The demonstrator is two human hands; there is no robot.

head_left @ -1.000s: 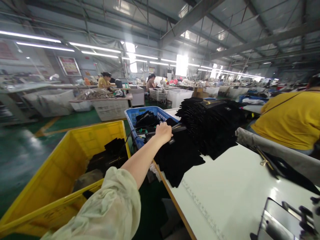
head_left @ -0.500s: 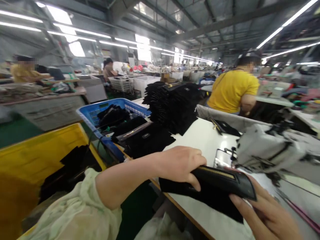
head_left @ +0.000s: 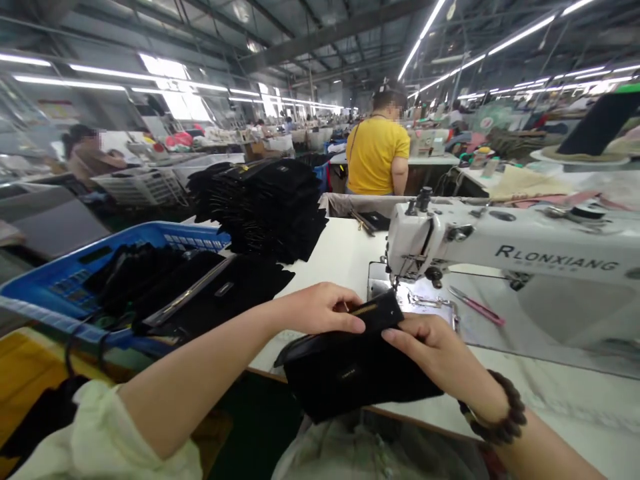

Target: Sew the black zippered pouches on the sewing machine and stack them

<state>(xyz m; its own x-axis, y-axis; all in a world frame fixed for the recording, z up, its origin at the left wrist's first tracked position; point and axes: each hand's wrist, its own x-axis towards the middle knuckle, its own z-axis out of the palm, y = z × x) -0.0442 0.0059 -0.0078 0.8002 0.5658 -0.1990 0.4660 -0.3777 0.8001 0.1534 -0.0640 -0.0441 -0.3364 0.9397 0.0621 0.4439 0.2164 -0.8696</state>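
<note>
A black fabric piece (head_left: 355, 377) with a gold zipper and a small label hangs over the front edge of the white table (head_left: 345, 247). My left hand (head_left: 325, 310) pinches its upper edge beside the zipper. Close to the upper right corner, my right hand (head_left: 433, 340) grips the same piece between thumb and fingers. That corner lies just in front of the needle area of a white sewing machine (head_left: 415, 247). Pink-handled snips (head_left: 477, 307) lie on the machine bed to the right.
A tall stack of black pieces (head_left: 260, 207) stands at the back left of the table. Beside it are a blue basket (head_left: 45, 267) of black pieces and a yellow bin (head_left: 30, 357). A person in yellow (head_left: 377, 153) is beyond the table.
The view has swung right, bringing the whole sewing machine into sight. The black piece is now turned and close to the needle area, its label facing up; both hands have shifted along its edge.
</note>
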